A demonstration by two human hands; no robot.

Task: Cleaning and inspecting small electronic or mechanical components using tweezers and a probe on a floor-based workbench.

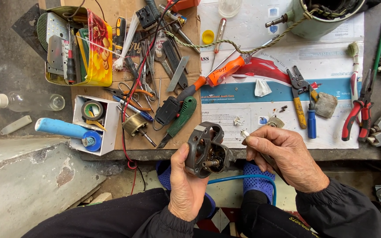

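Fingers (pixel 186 176) gripping grey cast-metal motor housing (pixel 206 150)

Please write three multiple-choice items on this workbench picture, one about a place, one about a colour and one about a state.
1. Where does the yellow tin box of tools lie?
A. at the upper left of the cardboard
B. beside the red pliers
C. on the person's lap

2. What colour is the handle of the small screwdriver next to the yellow-handled pliers?
A. green
B. blue
C. white

3. How is the grey motor part held?
A. it lies loose on the bench
B. it hangs from a cord
C. it is gripped in the left hand

Answers: 1 A, the tin sits at the cardboard's upper left corner. 2 B, its handle is plainly blue. 3 C, the left hand's fingers wrap around it, while the right hand holds a thin tool beside it.
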